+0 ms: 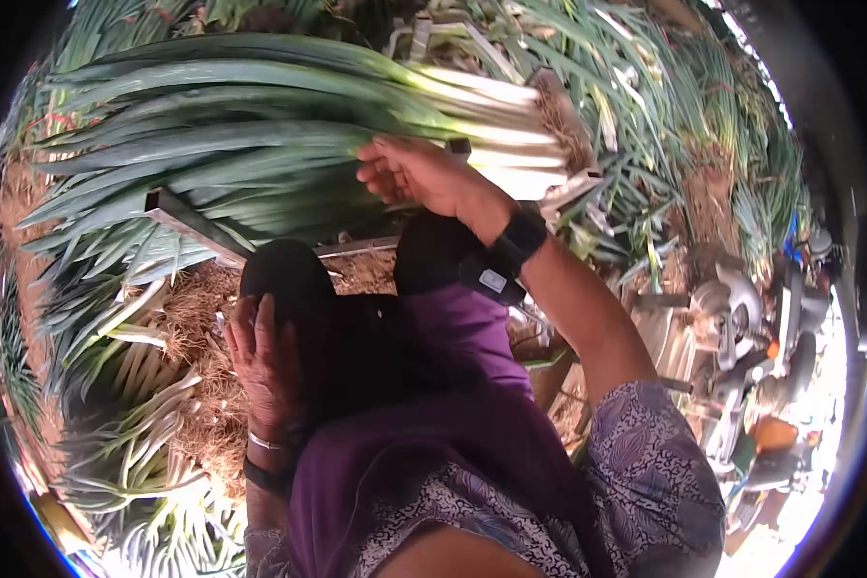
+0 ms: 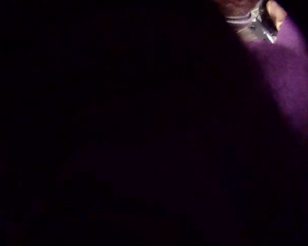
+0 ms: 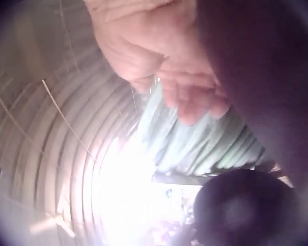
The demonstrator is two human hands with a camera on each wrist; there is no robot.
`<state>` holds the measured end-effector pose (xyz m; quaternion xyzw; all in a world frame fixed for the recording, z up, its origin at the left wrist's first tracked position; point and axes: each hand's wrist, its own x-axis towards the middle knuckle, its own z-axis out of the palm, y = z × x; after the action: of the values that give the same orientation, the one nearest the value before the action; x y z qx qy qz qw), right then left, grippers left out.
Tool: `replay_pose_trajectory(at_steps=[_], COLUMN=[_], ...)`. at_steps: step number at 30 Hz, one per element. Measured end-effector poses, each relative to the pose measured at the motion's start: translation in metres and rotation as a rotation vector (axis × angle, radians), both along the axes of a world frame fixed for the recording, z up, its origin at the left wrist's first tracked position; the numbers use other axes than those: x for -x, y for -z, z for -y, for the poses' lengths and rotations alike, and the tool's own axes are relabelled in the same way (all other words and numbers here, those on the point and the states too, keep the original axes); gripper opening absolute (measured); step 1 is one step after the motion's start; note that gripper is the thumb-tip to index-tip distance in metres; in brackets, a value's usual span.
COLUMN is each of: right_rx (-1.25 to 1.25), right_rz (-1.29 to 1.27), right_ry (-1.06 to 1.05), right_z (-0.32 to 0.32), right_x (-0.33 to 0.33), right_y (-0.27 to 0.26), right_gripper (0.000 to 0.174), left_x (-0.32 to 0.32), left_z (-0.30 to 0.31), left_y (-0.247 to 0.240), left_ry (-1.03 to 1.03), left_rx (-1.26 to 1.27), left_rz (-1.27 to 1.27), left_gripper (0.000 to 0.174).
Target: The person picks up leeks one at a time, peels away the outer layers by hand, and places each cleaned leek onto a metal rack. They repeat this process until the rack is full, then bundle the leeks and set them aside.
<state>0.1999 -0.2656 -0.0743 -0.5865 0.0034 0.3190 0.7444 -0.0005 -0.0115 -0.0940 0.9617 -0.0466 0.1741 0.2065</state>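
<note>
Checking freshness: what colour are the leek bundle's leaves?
The leeks have green leaves, white stalks; clearest in head view.

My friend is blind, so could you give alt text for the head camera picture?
A person's right hand holds up a big bundle of leeks, white ends to the right. The left hand rests flat on a dark-clad knee, with more leeks piled around.

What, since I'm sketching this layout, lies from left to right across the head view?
Heaped leeks → left hand → right hand holding the leek bundle → black wristband → machine.
</note>
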Motion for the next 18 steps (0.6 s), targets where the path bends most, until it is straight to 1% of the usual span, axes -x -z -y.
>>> replay_pose_trajectory(at_steps=[4,8,14,15,16,17,18], right_rx=[0.019,0.047,0.170,0.315,0.264,0.344,0.462], right_rz=[0.135,0.212,0.594,0.636,0.736,0.948,1.038], right_ry=[-0.148,-0.149,-0.117,-0.141,-0.057,-0.202,-0.175], right_z=[0.001,0.001,-0.004,-0.005,-0.011,-0.011,-0.012], right_x=[0.005,0.009,0.026,0.030,0.041,0.033,0.039], right_y=[-0.001,0.000,-0.009,-0.003,-0.003,0.003,0.000], right_gripper=[0.044,0.045,0.045,0.041,0.034,0.028,0.024], left_x=[-0.005,-0.007,-0.007,-0.002,0.002,0.003,0.001], left_z=[-0.001,0.003,0.003,0.002,-0.002,-0.002,-0.003], left_y=[0.006,0.006,0.001,0.004,0.009,0.009,0.013], left_ry=[0.026,0.030,0.032,0.041,0.039,0.032,0.033], left_rx=[-0.068,-0.083,-0.055,-0.092,-0.136,-0.051,-0.013], left_rz=[0.009,-0.013,-0.008,-0.069,-0.081,-0.065,-0.039], left_gripper=[0.050,0.050,0.047,0.046,0.044,0.045,0.048])
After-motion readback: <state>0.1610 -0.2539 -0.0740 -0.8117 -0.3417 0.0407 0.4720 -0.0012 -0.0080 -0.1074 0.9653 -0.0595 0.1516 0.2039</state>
